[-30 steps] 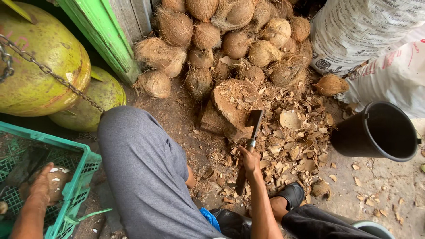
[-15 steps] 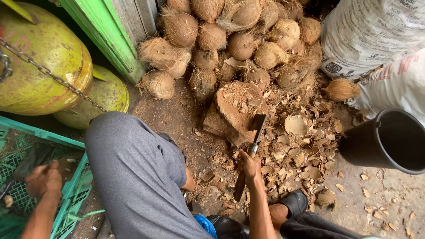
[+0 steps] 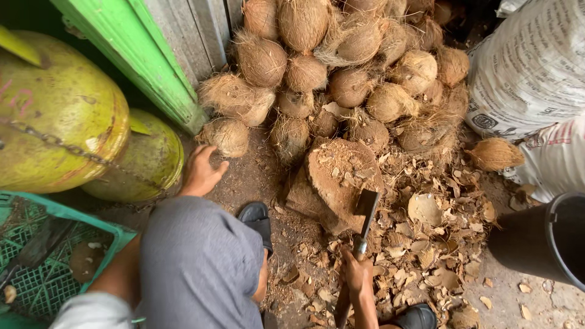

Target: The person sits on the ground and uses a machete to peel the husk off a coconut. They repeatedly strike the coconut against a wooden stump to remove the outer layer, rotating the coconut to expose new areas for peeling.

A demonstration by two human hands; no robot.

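Note:
My right hand (image 3: 356,272) grips the handle of a cleaver (image 3: 364,214) whose blade rests on the edge of a worn wooden chopping block (image 3: 336,176). My left hand (image 3: 201,169) reaches out, fingers apart, toward a husked brown coconut (image 3: 226,135) at the near edge of a pile of several coconuts (image 3: 341,67). It holds nothing and is just short of that coconut. My grey-trousered knee (image 3: 198,262) and black sandal (image 3: 256,218) are below.
Two yellow-green gas cylinders (image 3: 61,116) with a chain stand at left beside a green door frame (image 3: 137,55). A green plastic crate (image 3: 42,262) sits lower left. A black bucket (image 3: 548,240) and white sacks (image 3: 530,67) are at right. Shell chips (image 3: 426,237) litter the ground.
My left hand has left the green crate and swung forward past my knee to the nearest coconut. The right hand still holds the cleaver on the block.

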